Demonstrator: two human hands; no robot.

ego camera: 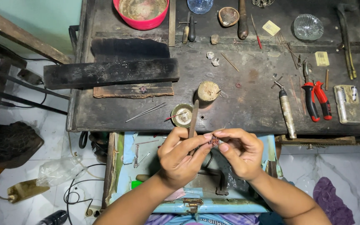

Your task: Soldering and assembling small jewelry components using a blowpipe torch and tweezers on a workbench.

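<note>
Two hands pinching one tiny red bead piece (214,141).
Left hand (180,158) also gripping thin stick tool (193,118); right hand (240,152) closed on the piece, just below dark workbench (238,104) edge, near small brass dish (182,115) and red pliers (316,99).

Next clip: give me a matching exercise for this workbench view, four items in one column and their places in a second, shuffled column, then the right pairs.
Things:
1. red-handled pliers
2. pink bowl
3. small dark ornament
4. small brass dish

Places:
A. far edge of the bench, left of centre
B. pinched between the fingertips of the left hand and right hand
C. right part of the bench, beside a metal-handled tool
D. near edge of the bench, just above the hands

Pairs: 1-C, 2-A, 3-B, 4-D
</note>
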